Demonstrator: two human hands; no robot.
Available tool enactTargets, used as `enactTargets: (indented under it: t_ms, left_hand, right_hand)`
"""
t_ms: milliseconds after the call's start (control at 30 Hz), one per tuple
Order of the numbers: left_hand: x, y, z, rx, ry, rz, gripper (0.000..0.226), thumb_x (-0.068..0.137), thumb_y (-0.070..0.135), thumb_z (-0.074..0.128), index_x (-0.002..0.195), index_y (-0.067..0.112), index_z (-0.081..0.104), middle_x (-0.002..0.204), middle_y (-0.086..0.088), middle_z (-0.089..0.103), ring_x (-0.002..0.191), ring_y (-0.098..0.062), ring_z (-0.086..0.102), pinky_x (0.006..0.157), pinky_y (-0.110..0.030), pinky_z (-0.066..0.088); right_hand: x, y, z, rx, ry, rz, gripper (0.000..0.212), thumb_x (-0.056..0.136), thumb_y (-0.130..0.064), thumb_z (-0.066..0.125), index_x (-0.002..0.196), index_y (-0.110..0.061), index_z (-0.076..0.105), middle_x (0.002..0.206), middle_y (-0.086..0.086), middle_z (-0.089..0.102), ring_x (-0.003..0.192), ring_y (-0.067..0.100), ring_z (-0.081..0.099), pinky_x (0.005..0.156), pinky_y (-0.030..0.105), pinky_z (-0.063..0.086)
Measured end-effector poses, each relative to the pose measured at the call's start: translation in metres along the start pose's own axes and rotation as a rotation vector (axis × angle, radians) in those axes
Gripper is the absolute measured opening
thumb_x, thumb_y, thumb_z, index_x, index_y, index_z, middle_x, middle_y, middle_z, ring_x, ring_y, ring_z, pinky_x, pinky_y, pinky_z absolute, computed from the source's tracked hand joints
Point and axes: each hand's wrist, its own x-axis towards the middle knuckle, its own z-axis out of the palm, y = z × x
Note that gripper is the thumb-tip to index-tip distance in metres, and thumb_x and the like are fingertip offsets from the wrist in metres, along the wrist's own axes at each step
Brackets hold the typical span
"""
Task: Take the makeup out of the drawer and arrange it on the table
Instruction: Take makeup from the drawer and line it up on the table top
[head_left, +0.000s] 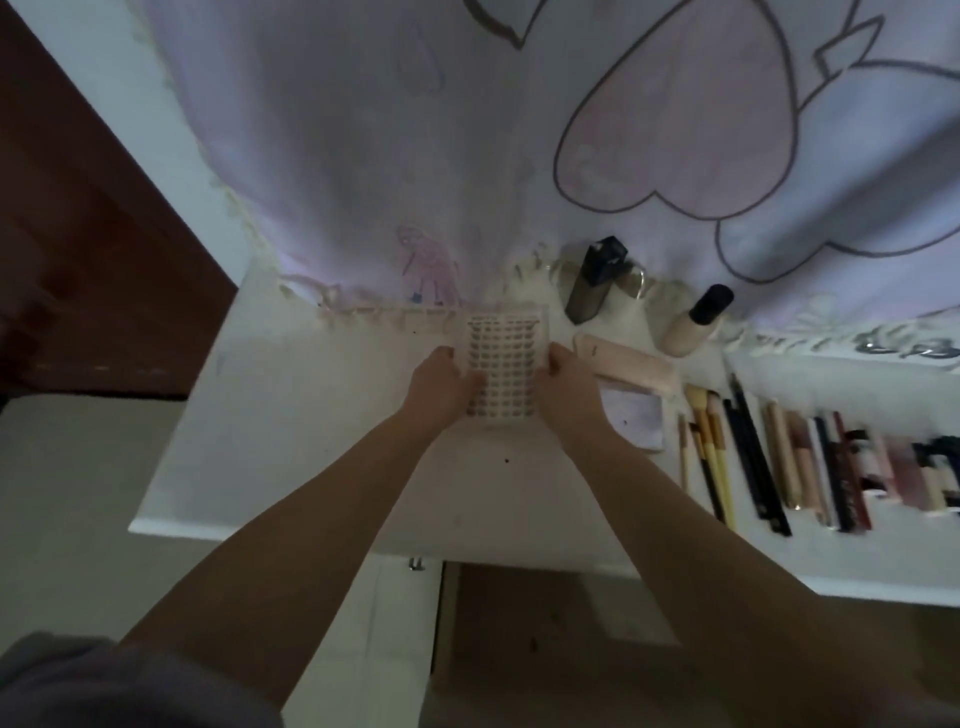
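Head view looks straight down on a white desk (291, 415), where both hands meet at the middle of the frame on a clear flat case (501, 364) filled with rows of small dark curls, probably false lashes. Left hand (441, 384) grips the case's left edge with curled fingers, and right hand (569, 387) grips the right edge the same way. My guess is that two hands are used so the light case can be squared up and set down neatly in line with the other makeup. To the right stand a dark bottle (592, 283) and a pale bottle with a black cap (693, 322), with a pink tube (628, 366) lying near them and a white pad (636, 418) just below it. Further right, a tidy row of brushes and pencils (779, 462) runs side by side, which suggests most of the sorting is done. A printed cloth (415, 156) hangs behind the desk. Any labels are too blurred to read, and the drawer itself cannot be made out clearly.
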Motion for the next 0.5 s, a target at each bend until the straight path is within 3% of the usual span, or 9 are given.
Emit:
enactTargets:
  t_ms: [100, 133, 233, 367, 433, 500]
  left_hand:
    - [0.016, -0.004, 0.006, 0.203, 0.022, 0.083, 0.050, 0.089, 0.036, 0.058, 0.125, 0.002, 0.048, 0.118, -0.016, 0.054, 0.111, -0.031, 0.049, 0.089, -0.033, 0.040]
    - [0.018, -0.004, 0.007, 0.296, 0.047, 0.111, 0.051, 0.088, 0.038, 0.058, 0.124, 0.003, 0.049, 0.122, -0.018, 0.050, 0.115, -0.033, 0.045, 0.094, -0.036, 0.039]
    - [0.020, -0.003, 0.011, 0.366, 0.077, 0.120, 0.053, 0.089, 0.041, 0.056, 0.127, 0.005, 0.048, 0.126, -0.018, 0.045, 0.118, -0.034, 0.039, 0.096, -0.043, 0.038]
    - [0.016, -0.001, 0.011, 0.352, 0.049, 0.076, 0.052, 0.091, 0.039, 0.053, 0.130, 0.005, 0.043, 0.128, -0.018, 0.043, 0.120, -0.033, 0.039, 0.096, -0.045, 0.038]
    - [0.004, 0.000, 0.008, 0.325, 0.086, 0.057, 0.056, 0.092, 0.034, 0.052, 0.137, 0.006, 0.035, 0.136, -0.019, 0.036, 0.126, -0.033, 0.032, 0.098, -0.045, 0.035]
    - [-0.018, -0.002, 0.009, 0.284, 0.167, 0.091, 0.055, 0.092, 0.026, 0.053, 0.140, 0.008, 0.033, 0.138, -0.018, 0.033, 0.127, -0.033, 0.030, 0.100, -0.045, 0.033]
  right_hand:
    - [0.011, 0.000, 0.005, -0.082, -0.021, -0.001, 0.030, 0.094, -0.002, 0.033, 0.119, 0.004, 0.048, 0.119, 0.019, 0.053, 0.101, 0.022, 0.048, 0.092, 0.033, 0.041]
    - [0.013, -0.001, 0.008, -0.118, -0.012, -0.009, 0.027, 0.093, 0.000, 0.034, 0.115, 0.005, 0.050, 0.123, 0.023, 0.051, 0.108, 0.028, 0.050, 0.096, 0.035, 0.039]
    - [0.017, -0.007, 0.014, -0.074, 0.029, -0.001, 0.027, 0.090, 0.006, 0.033, 0.080, -0.012, 0.050, 0.122, 0.028, 0.052, 0.117, 0.035, 0.049, 0.100, 0.042, 0.040]
    - [0.019, -0.009, 0.006, -0.128, 0.001, 0.050, 0.030, 0.091, 0.003, 0.034, 0.115, 0.008, 0.050, 0.130, 0.022, 0.047, 0.120, 0.031, 0.044, 0.091, 0.022, 0.034]
    - [0.009, -0.006, -0.006, -0.090, 0.004, 0.004, 0.036, 0.092, 0.003, 0.035, 0.126, 0.007, 0.045, 0.137, 0.017, 0.042, 0.125, 0.030, 0.041, 0.089, 0.016, 0.030]
    - [-0.009, 0.003, -0.024, -0.054, 0.028, -0.048, 0.042, 0.095, -0.001, 0.037, 0.137, -0.002, 0.041, 0.146, 0.009, 0.036, 0.131, 0.027, 0.038, 0.099, 0.018, 0.028]
